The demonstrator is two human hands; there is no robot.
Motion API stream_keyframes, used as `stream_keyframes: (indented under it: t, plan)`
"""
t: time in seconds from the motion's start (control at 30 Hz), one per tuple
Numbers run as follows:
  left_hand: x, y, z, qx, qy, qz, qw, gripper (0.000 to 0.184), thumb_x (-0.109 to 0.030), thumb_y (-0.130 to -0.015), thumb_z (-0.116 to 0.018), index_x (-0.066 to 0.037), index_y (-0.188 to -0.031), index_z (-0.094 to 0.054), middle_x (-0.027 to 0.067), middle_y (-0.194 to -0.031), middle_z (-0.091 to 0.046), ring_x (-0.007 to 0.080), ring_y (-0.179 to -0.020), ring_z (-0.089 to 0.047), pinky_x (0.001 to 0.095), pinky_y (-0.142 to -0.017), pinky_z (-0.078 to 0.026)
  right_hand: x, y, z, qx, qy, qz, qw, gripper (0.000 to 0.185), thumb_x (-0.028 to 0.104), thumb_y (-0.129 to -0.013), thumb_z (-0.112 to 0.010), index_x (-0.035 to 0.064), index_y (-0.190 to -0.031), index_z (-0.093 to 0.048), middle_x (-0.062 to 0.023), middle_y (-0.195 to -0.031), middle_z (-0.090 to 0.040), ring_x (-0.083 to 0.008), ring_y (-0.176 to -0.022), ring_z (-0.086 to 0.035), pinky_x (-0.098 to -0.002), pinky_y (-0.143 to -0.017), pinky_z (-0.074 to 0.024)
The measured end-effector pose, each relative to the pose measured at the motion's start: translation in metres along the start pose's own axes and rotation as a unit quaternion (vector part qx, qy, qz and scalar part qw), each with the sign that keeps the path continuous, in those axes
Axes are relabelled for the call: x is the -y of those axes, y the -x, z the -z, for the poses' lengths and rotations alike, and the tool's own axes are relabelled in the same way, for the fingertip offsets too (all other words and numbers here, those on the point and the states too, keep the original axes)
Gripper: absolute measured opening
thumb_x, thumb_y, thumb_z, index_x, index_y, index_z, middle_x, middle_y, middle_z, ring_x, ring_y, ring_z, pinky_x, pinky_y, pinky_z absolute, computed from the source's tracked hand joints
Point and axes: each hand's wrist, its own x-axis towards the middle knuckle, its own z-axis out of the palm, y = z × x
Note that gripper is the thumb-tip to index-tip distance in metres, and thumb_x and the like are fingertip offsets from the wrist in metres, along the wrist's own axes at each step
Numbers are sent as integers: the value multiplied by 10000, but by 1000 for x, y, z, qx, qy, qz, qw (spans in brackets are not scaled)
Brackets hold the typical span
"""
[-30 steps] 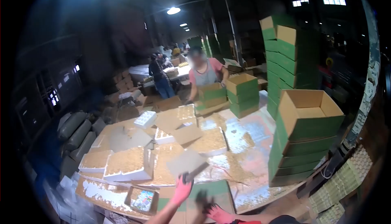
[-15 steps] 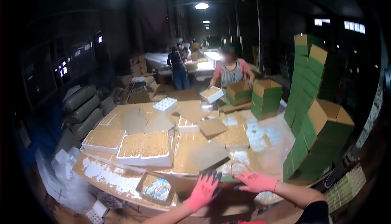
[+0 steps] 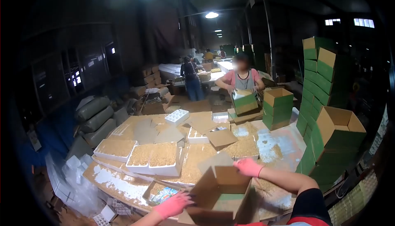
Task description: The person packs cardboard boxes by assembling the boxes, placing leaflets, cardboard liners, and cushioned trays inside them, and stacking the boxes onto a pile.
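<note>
"Hands first: where are they?"

"Both are low in the frame. One pink-gloved left hand (image 3: pixel 173 205) is at bottom centre, its fingers reaching the near-left wall of an open, rectangular brown cardboard box (image 3: pixel 209 196). Whether those fingers close on it, I cannot tell. One pink-gloved right hand (image 3: pixel 248 167) holds the box's far right corner, bent over the rim."

"How does the box stand?"

"It sits at lower centre, mouth up, with green showing on part of its inside."

"What lies around it?"

"Just left is a small brown cardboard tray (image 3: pixel 148 194) with colourful printed packets (image 3: pixel 166 194) inside. Beyond the box lies a flat grey-brown cardboard sheet (image 3: pixel 214 160). Left of centre, white foam trays (image 3: pixel 164 170) are full of tan, crumbly material (image 3: pixel 164 155)."

"And farther off?"

"Right of centre, a person in a pink top and striped apron (image 3: pixel 248 79) holds a tilted green-and-brown carton (image 3: pixel 247 104). Tall stacks of green-and-brown cartons (image 3: pixel 335 154) fill the right side."
</note>
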Motion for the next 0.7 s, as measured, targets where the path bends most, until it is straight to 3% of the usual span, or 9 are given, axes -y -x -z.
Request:
stream_keyframes:
  t: [0.07, 0.1, 0.17, 0.27, 0.37, 0.47, 0.6, 0.67, 0.7]
  plan:
    - [-35, -13, 49, 85, 311, 157, 933, 555, -107, -817, -567, -184, -1365, -516, 136, -1449, -437, 327, -1345, -392, 453, -1155, -255, 20, 14, 6, 3, -19, 15, 1000, 257, 181, -826, -586, 49, -1039, -531, -125, -851, -638, -302, -810, -662, -406, -676, -518]
    - [-45, -17, 47, 51, 333, 173, 925, 617, -142, -845, -583, -183, -1441, -428, 125, -1488, -402, 339, -1349, -386, 433, -1162, -240, 32, 19, 13, -6, -4, 22, 1000, 214, 162, -826, -568, 42, -1001, -537, -132, -837, -634, -289, -792, -663, -390, -640, -517]
    - [-77, -65, 8, -34, 105, 217, 970, 552, -256, -873, -577, -166, -1405, -458, 180, -1466, -391, 388, -1348, -369, 522, -1146, -224, 66, 22, 34, -6, 28, 47, 998, 154, 137, -827, -537, 33, -938, -553, -138, -813, -629, -262, -766, -663, -360, -589, -512]
    - [-88, -139, -10, -110, -125, 289, 943, 486, -275, -859, -576, -67, -1294, -518, 230, -1343, -481, 435, -1262, -422, 565, -1082, -290, 89, 30, -1, -12, 44, 172, 984, 186, 208, -878, -500, 45, -890, -590, -119, -771, -624, -246, -747, -650, -359, -590, -510]
    - [-42, -139, -93, -137, -8, 188, 973, 512, -240, -865, -550, 26, -1296, -472, 253, -1334, -475, 420, -1269, -412, 541, -1090, -283, 59, 45, 38, 115, -126, 83, 982, 385, 412, -950, -454, 101, -1083, -636, -101, -973, -636, -270, -980, -606, -440, -835, -470]
    - [-23, -133, -128, -119, -49, 146, 981, 642, -288, -854, -587, 46, -1367, -395, 277, -1369, -450, 435, -1299, -402, 506, -1096, -298, 61, 53, 33, -23, -130, -86, 988, 452, 408, -951, -452, 123, -1288, -548, -201, -1347, -453, -359, -1272, -404, -538, -1034, -315]
    - [-6, -123, -90, -28, -119, 31, 992, 634, -360, -835, -590, 1, -1336, -450, 239, -1355, -486, 404, -1276, -447, 492, -1075, -323, 102, 19, -33, -104, -186, -179, 960, 579, 397, -956, -466, 109, -1442, -338, -244, -1440, -341, -421, -1342, -314, -599, -1082, -222]
    - [-16, -107, 20, 4, -51, 187, 981, 565, -386, -889, -551, -28, -1323, -498, 199, -1358, -507, 337, -1281, -466, 482, -1085, -309, 113, 23, -30, -158, -244, -259, 921, 558, 414, -950, -463, 76, -1389, -403, -237, -1382, -397, -396, -1290, -378, -558, -1017, -302]
    - [-10, -105, 10, -59, 173, 192, 964, 630, -406, -880, -583, -14, -1356, -452, 212, -1324, -526, 348, -1239, -491, 470, -1045, -353, 116, 24, -35, -167, -238, -301, 908, 552, 383, -938, -495, 65, -1380, -405, -242, -1361, -407, -386, -1275, -391, -532, -1012, -317]
